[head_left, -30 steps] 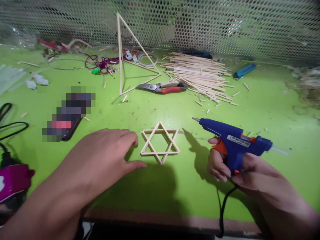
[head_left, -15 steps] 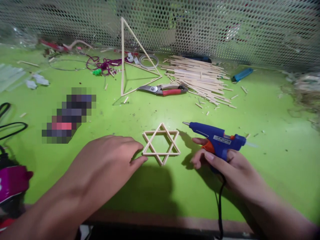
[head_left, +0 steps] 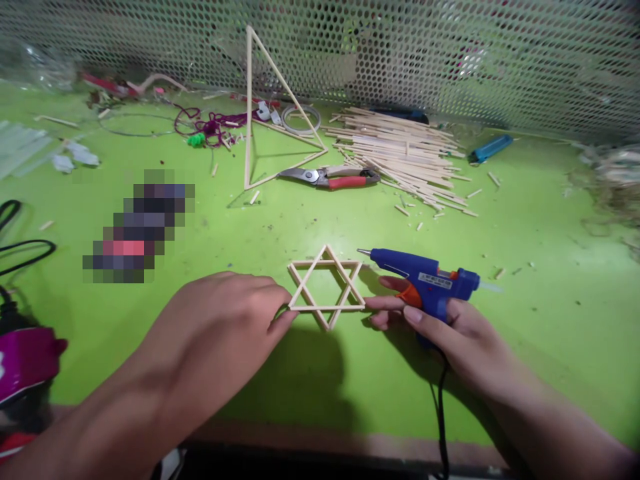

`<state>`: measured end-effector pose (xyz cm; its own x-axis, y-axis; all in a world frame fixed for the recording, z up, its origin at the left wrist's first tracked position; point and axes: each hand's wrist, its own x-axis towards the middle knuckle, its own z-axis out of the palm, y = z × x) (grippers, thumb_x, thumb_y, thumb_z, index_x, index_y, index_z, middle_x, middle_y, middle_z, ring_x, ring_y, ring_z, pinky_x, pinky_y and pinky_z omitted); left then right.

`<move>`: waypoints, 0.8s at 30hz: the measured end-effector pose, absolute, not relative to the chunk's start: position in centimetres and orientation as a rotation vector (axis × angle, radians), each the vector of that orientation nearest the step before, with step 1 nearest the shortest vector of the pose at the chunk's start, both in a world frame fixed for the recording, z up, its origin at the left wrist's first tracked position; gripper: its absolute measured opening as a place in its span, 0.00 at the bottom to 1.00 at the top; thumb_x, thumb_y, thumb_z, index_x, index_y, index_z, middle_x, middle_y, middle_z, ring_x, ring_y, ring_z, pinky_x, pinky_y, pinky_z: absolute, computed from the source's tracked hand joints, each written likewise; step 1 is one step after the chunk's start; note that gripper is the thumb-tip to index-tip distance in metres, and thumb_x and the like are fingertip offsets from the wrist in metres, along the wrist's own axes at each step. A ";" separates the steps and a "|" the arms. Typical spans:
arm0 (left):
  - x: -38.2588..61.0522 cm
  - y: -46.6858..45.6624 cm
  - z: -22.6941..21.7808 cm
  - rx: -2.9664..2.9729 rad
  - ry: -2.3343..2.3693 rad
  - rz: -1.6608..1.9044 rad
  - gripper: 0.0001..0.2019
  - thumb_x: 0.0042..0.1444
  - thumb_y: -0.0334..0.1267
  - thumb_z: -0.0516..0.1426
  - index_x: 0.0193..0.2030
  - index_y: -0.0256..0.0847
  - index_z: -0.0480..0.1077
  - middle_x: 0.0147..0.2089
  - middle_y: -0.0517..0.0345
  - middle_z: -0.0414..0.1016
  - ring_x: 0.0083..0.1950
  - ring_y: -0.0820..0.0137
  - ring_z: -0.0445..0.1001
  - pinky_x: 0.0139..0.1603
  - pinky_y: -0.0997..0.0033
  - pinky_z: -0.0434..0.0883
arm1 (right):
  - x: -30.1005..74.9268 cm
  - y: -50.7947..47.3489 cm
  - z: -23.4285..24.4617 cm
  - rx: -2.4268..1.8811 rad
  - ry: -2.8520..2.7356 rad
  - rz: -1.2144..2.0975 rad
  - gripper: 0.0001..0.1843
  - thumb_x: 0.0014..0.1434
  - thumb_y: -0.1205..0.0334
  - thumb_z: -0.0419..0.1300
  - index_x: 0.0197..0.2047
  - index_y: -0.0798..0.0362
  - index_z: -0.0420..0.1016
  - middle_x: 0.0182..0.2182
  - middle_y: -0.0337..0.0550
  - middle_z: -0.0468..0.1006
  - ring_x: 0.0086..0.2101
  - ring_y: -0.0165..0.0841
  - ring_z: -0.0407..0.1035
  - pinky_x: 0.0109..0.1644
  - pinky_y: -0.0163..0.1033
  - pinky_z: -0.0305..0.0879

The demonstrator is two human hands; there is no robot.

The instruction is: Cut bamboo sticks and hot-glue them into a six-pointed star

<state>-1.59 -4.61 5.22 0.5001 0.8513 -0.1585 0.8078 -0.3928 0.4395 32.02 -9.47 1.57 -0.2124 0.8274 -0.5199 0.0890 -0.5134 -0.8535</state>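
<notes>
A six-pointed star of thin wooden sticks (head_left: 327,309) is between my hands over the green table. My left hand (head_left: 235,320) pinches its left lower corner between thumb and fingers. In my right hand (head_left: 450,330) is a blue hot glue gun (head_left: 425,272) with an orange trigger, its metal nozzle pointing left just above the star's right side. One outstretched finger of that hand touches the star's right lower corner. A clear glue stick pokes out of the gun's back, and a black cord hangs from its grip.
Behind the star lie red-handled pruning shears (head_left: 345,180), a heap of wooden sticks (head_left: 400,153) and a standing stick pyramid (head_left: 249,113). A blue cutter (head_left: 491,149) is at the right. Purple cord (head_left: 215,127) and a magenta device (head_left: 27,367) are on the left. Perforated mesh (head_left: 450,60) closes the back.
My left hand has closed on the star's corner. The right hand and glue gun have moved left, and a right finger now reaches the star's right corner.
</notes>
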 end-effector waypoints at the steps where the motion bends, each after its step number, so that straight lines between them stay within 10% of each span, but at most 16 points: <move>1: -1.5 -4.6 5.2 2.317 1.391 0.078 0.16 0.75 0.49 0.56 0.44 0.52 0.86 0.42 0.53 0.88 0.38 0.55 0.83 0.42 0.54 0.76 | 32.0 -9.4 1.6 -1.516 -1.100 1.778 0.25 0.73 0.38 0.69 0.62 0.45 0.91 0.55 0.55 0.91 0.58 0.49 0.84 0.74 0.60 0.72; 13: -1.3 -4.0 6.0 2.459 1.545 0.099 0.23 0.71 0.67 0.60 0.48 0.50 0.83 0.47 0.51 0.89 0.40 0.49 0.85 0.37 0.51 0.78 | 32.2 -9.1 1.6 -1.468 -1.138 1.738 0.22 0.74 0.39 0.69 0.59 0.43 0.92 0.56 0.52 0.92 0.56 0.46 0.86 0.71 0.55 0.78; 17: 0.3 -3.6 5.6 2.516 1.404 0.431 0.29 0.76 0.64 0.57 0.62 0.38 0.79 0.63 0.39 0.85 0.64 0.43 0.83 0.60 0.43 0.82 | 32.5 -9.3 1.8 -1.414 -1.093 1.708 0.21 0.74 0.41 0.70 0.59 0.45 0.91 0.56 0.52 0.91 0.51 0.44 0.88 0.67 0.55 0.82; 24: 2.2 -3.0 3.0 2.632 1.124 0.329 0.49 0.75 0.68 0.56 0.85 0.27 0.56 0.87 0.30 0.58 0.87 0.39 0.58 0.88 0.37 0.57 | 32.9 -9.7 1.8 -1.389 -1.038 1.733 0.23 0.73 0.40 0.71 0.61 0.46 0.87 0.52 0.53 0.92 0.45 0.43 0.89 0.59 0.53 0.86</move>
<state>2.23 -3.02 2.97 0.6751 0.7303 0.1046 0.6713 -0.6669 0.3235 32.91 -9.70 1.81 -0.2024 0.8751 -0.4396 -0.0252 -0.4534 -0.8910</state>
